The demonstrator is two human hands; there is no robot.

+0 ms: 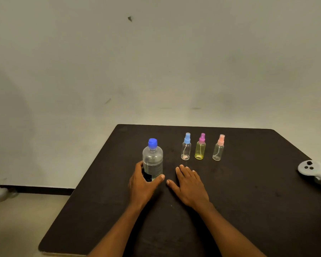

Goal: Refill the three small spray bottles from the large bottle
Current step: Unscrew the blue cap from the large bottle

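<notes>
Left hand (141, 184) wraps large bottle (152, 160), hiding its lower label. Right hand (190, 184) flat, fingers spread, on table (248, 210). Grey controller (312, 170) at 3 o'clock, cut off.

Bare room, looks like a staged recording setup rather than a lived-in home or kitchen. Plain off-white painted wall (156, 62) with scuffs and one small dark mark, dark skirting strip (44, 190) along its foot, pale floor (17, 219). Only furniture: matte dark-brown tabletop (248, 201) with rounded corners, pushed near the wall. A light grey handheld controller with dark buttons (312, 170) lies at the tabletop's right edge, which points to a capture rig. Dim, flat indoor lighting.
</notes>
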